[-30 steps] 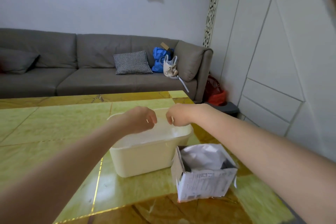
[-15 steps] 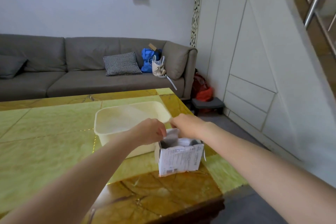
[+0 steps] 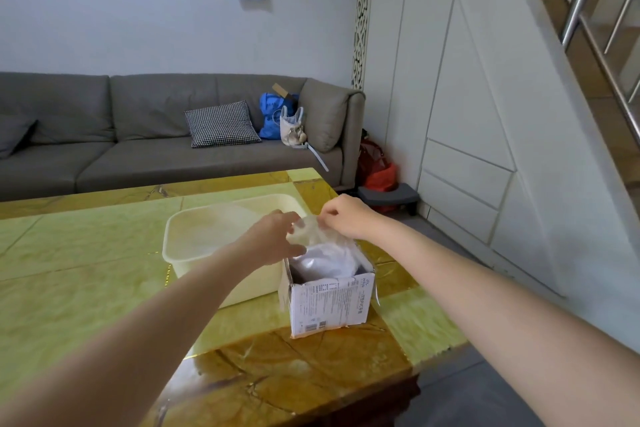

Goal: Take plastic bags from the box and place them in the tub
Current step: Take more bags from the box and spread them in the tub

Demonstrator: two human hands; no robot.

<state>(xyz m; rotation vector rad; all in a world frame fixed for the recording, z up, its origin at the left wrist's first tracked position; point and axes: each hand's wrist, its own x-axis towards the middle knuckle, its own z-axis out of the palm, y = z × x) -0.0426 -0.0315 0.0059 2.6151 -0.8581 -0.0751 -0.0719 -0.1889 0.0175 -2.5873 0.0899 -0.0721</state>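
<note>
A small white printed cardboard box [image 3: 329, 305] stands open on the yellow marble table [image 3: 86, 270], with white plastic bags [image 3: 327, 262] bunched inside it. Just left of and behind the box sits a cream plastic tub [image 3: 173, 246]. Above the box's far edge, a thin clear plastic bag [image 3: 311, 230] is stretched between my two hands. My left hand [image 3: 277, 239] pinches its left side and my right hand [image 3: 343, 220] pinches its right side. What lies inside the tub is hard to tell.
The table's right edge and near corner [image 3: 415, 367] lie close to the box. A grey sofa [image 3: 138, 135] with a checked cushion [image 3: 221, 123] and bags stands behind the table. A white panelled wall and a stair rail rise at the right.
My hands moved from over the tub to the box and lifted a clear bag out of its top. The view shifted to the right.
</note>
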